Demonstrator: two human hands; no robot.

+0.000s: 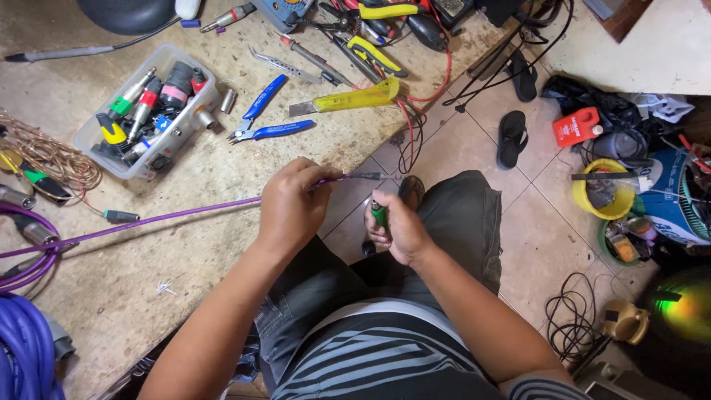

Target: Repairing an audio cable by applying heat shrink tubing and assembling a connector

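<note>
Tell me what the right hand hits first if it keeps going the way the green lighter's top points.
Likely the purple cable end held by the left hand: the right hand aims the green lighter up just beneath it. Depth is unclear, so it may pass under.

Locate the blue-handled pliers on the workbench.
In the head view, the blue-handled pliers lie upper centre on the workbench, between the clear plastic tub and the yellow utility knife.
</note>
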